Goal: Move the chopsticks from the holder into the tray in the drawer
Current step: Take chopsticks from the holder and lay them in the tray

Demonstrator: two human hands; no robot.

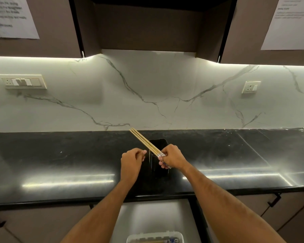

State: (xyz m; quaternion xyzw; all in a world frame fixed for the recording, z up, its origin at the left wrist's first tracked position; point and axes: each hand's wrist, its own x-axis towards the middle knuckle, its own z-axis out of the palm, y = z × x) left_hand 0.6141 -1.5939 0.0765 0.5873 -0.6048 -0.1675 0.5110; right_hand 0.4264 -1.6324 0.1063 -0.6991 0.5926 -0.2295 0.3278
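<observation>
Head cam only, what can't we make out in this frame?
- Tray contents: cut off by the bottom edge, the visible strip blurred.
- Holder interior: black on a black counter, partly behind both hands; chopsticks left inside cannot be told.
- Chopsticks count: they overlap, and the right hand covers the patterned ends.
- Left hand: fingers curled, any hold hidden.
- Wall notices: text blurred.
</observation>
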